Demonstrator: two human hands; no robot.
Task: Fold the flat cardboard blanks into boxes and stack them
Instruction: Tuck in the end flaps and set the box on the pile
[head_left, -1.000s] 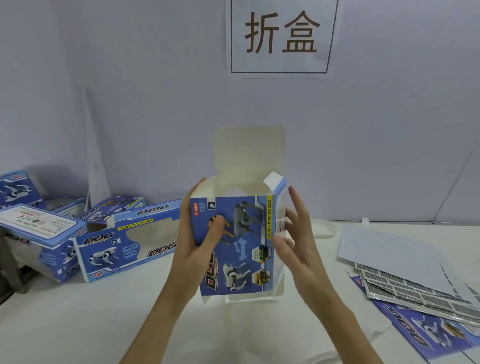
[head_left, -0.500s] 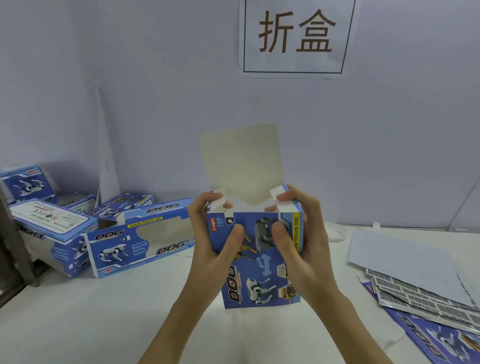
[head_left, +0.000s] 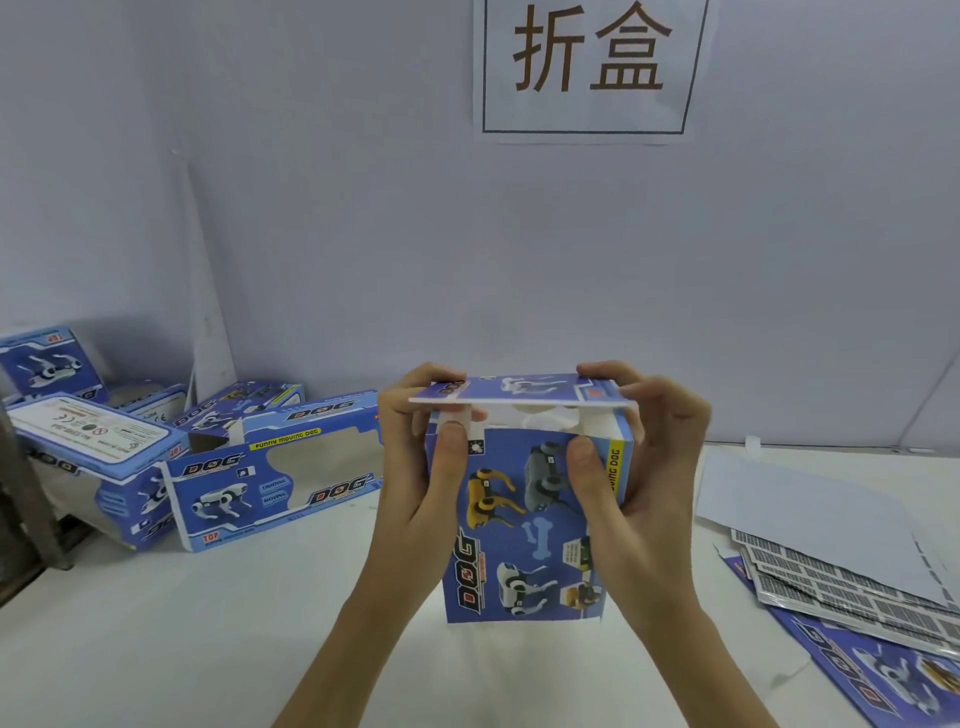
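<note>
A blue toy-dog box (head_left: 524, 535) stands upright above the white table, held between both hands. My left hand (head_left: 421, 467) grips its left side, thumb on the front panel near the top, fingers curled over the lid's left end. My right hand (head_left: 639, 462) grips the right side the same way. The lid flap (head_left: 524, 392) lies nearly flat over the opening, with a gap showing the white side flaps beneath. Folded boxes (head_left: 270, 467) lie at the left. Flat blanks (head_left: 841, 587) lie fanned out at the right.
More folded boxes (head_left: 78, 457) are piled at the far left by a dark post (head_left: 26, 509). A paper sign (head_left: 587, 67) hangs on the lilac wall behind. The white table (head_left: 208, 634) runs across the front.
The lid flap, upright earlier, has been folded forward and down over the box opening. Both hands' fingers moved up onto the lid, thumbs staying on the front panel.
</note>
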